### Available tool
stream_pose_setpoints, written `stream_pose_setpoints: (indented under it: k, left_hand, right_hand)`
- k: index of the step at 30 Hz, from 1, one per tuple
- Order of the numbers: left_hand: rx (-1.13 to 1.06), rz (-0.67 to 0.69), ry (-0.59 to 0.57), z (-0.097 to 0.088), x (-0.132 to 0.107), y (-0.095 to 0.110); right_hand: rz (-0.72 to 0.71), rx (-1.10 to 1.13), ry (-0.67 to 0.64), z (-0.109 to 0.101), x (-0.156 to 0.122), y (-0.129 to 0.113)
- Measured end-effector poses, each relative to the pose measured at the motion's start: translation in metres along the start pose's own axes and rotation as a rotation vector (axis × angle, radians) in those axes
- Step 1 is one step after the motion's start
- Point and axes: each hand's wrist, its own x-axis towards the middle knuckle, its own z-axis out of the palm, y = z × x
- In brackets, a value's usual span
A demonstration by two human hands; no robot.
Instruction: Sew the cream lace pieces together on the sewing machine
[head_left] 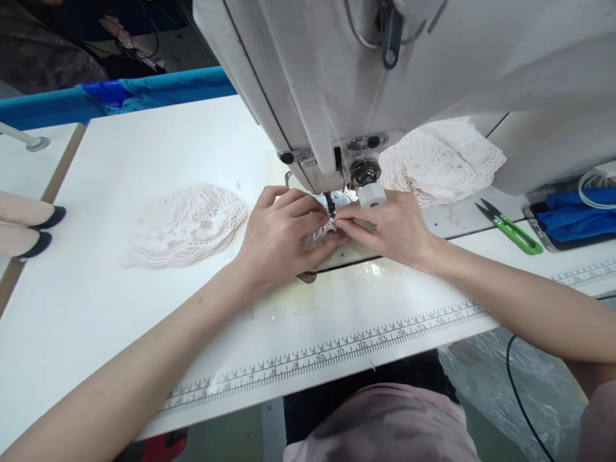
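Observation:
A small piece of white lace lies under the needle and presser foot of a sewing machine. My left hand curves around the lace from the left, thumb and fingers closed on it. From the right, my right hand pinches the edge of the same lace close to the foot. Parts of the lace are hidden beneath my fingers. To the left on the table rests a folded lace piece. A larger heap of white lace sits behind my right hand.
Green-handled thread snips lie right of my right hand, near a phone partly under blue cloth. A printed ruler runs along the table's front edge. Two pale, dark-tipped objects jut in at left.

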Motion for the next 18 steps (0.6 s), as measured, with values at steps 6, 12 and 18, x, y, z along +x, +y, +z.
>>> stream_pose_setpoints:
  k: [6, 12, 18]
  left_hand:
    - [0.05, 0.0, 0.016, -0.001, -0.001, 0.003]
    - [0.224, 0.238, 0.063, -0.006, -0.004, 0.003]
    - [0.341, 0.181, 0.072, -0.009, -0.018, 0.032]
  right_hand:
    - [0.003, 0.0, 0.0, -0.001, -0.001, 0.0]
    - [-0.114, 0.062, -0.045, -0.007, -0.004, 0.0]
    - [-0.355, -0.135, -0.003, -0.015, -0.008, -0.005]
